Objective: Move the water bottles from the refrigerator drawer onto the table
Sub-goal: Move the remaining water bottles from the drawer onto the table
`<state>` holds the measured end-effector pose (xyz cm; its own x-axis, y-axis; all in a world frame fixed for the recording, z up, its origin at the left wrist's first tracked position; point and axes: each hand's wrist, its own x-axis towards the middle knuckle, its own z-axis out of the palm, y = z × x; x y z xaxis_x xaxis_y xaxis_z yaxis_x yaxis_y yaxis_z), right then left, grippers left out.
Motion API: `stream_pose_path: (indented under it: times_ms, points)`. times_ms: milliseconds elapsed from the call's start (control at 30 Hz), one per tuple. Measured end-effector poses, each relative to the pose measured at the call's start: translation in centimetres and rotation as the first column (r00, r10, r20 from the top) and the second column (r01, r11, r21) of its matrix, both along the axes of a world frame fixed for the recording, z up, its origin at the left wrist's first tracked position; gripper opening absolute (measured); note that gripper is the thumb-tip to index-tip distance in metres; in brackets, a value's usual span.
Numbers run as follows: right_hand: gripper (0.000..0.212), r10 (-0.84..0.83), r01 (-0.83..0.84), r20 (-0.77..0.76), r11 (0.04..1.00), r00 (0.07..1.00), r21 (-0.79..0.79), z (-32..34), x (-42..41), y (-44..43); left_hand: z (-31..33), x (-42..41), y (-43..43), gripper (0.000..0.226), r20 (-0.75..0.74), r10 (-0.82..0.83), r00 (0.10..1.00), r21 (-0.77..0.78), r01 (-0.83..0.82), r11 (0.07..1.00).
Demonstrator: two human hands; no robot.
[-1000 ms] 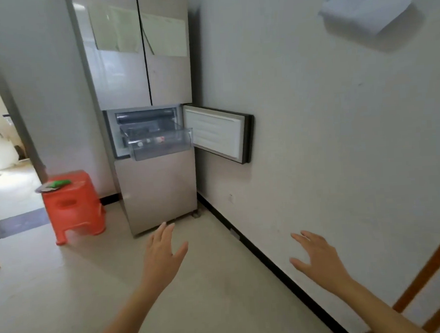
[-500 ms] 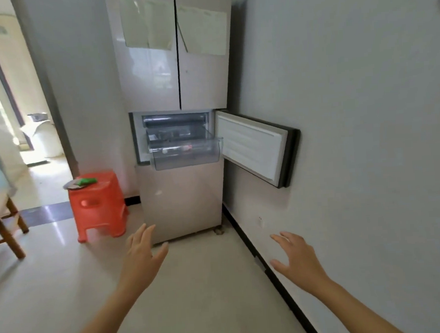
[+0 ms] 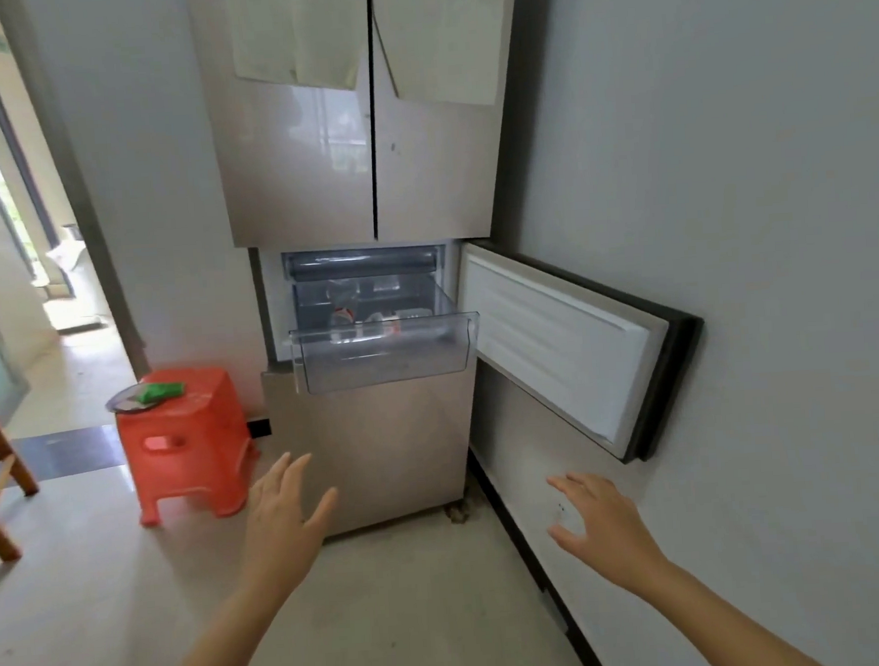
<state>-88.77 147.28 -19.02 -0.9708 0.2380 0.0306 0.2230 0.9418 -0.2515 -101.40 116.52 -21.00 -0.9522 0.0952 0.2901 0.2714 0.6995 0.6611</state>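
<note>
Left hand (image 3: 284, 517): raised over the pale floor in front of the refrigerator, fingers straight and spread, holding nothing.
Right hand (image 3: 601, 523): out beside the grey wall, lower than the open door, fingers loosely spread, holding nothing.
Water bottles (image 3: 375, 326): clear plastic bottles with red-and-white labels lying inside the drawer, well apart from both hands; their number cannot be told through the plastic.
Drawer (image 3: 385, 362): clear plastic refrigerator drawer, pulled out of the middle compartment.
Refrigerator (image 3: 372, 440): tall glossy beige cabinet; pale paper sheets (image 3: 295, 32) hang on its upper doors.
Door (image 3: 567, 345): small white-lined compartment door with a dark rim, swung open to the right by the wall.
Stool (image 3: 192, 440): orange-red plastic stool left of the refrigerator, carrying a round metal plate (image 3: 120, 403) with a green packet (image 3: 160, 391) on it.
</note>
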Motion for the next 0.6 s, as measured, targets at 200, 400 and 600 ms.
stream_pose_path:
  times_ms: [200,400,600]
  points:
    - [0.060,0.081,-0.084,-0.041,0.993,0.996,-0.077,-0.6,-11.6,1.9,-0.5,-7.8,2.2,0.049,0.026,0.054,0.998,-0.026,-0.053,0.998]
    - [0.058,0.183,-0.203,-0.172,0.973,0.968,-0.108,1.5,-25.0,5.3,2.7,-17.3,6.4,0.046,-0.065,0.116,0.991,-0.005,-0.117,0.993]
    - [0.053,0.257,-0.307,-0.296,0.941,0.920,-0.139,4.7,-37.6,8.1,5.1,-25.3,9.9,0.043,-0.050,0.189,0.981,0.036,-0.187,0.982]
